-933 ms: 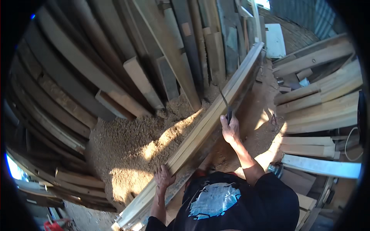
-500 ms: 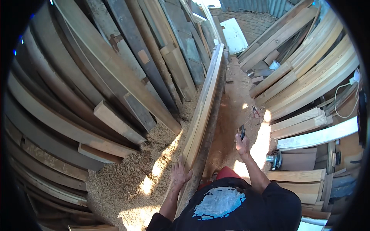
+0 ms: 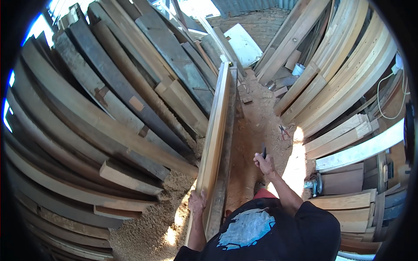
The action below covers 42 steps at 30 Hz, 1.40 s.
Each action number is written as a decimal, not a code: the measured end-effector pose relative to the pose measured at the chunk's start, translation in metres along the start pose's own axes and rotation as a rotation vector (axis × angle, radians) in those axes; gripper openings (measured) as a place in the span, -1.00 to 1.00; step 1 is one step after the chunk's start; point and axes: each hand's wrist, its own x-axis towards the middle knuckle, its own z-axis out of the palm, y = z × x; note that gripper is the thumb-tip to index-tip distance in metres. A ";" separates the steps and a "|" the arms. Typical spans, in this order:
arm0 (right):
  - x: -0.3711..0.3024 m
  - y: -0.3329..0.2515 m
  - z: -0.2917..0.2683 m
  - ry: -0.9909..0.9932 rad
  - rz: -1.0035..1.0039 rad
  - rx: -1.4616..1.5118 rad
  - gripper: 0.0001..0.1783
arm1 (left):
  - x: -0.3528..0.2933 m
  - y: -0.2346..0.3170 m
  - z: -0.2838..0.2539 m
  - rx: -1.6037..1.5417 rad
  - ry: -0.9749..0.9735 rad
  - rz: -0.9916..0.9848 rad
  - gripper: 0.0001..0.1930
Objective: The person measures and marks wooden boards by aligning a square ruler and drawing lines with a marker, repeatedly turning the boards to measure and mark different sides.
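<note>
A long pale timber piece (image 3: 216, 135) runs away from me on a narrow dark bench (image 3: 223, 182). My left hand (image 3: 197, 202) lies on the near part of that timber, its fingers stretched along the left edge. To the right of the bench, my right hand (image 3: 265, 164) is raised and closed round a small dark tool (image 3: 264, 152). Only a narrow black end of it sticks up above the fist, and I cannot make out its kind. The hand is apart from the timber.
Planks (image 3: 109, 126) lean thickly on the left over wood shavings (image 3: 143, 230). More boards (image 3: 348, 87) are stacked on the right. Red-handled pliers (image 3: 284, 133) lie on the dirt floor. A teal power tool (image 3: 313, 185) sits by the right-hand stack. A white panel (image 3: 243, 45) stands far off.
My right hand has come left, nearer the bench, and the tool has turned so it shows thinner. My left hand still rests on the timber. The whole view has shifted a little.
</note>
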 end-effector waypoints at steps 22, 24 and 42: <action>0.180 -0.057 0.087 -0.038 -0.248 -0.603 -0.50 | 0.076 0.065 0.010 0.152 0.068 -0.147 -0.40; 0.196 -0.050 0.102 -0.046 -0.249 -0.643 -0.47 | 0.080 0.062 0.006 0.130 0.029 -0.171 -0.41; 0.261 0.016 0.218 -0.198 -0.015 -0.948 -0.27 | 0.093 0.056 -0.001 0.095 0.008 -0.078 -0.41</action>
